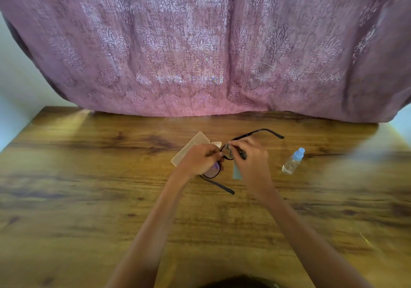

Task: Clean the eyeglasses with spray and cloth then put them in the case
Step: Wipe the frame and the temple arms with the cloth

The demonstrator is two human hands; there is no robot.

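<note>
Nearest the camera, two bare forearms are stretched forward over the wooden table [89,176], and the eyeglasses [213,170] are held just above its middle. The nearer lens rim is gripped by the curled fingers of the left hand [201,160], apparently so that the frame is steadied and that lens is left untouched. The temples are left unfolded, one pointing toward the person and one away, which gives free access to both faces of the lenses. The farther lens is pinched through a pale grey-blue cloth [237,173] by the fingers and thumb of the right hand [251,161], with a loose corner hanging below; wiping is judged to be the step in hand. Just behind the left hand a beige case [191,147] lies on the table, near for the last step. The clear spray bottle [292,161] with a blue cap is set aside to the right. No label, brand or writing can be read on anything. Farthest back, a patterned pink curtain [200,43] hangs to the table's edge.
</note>
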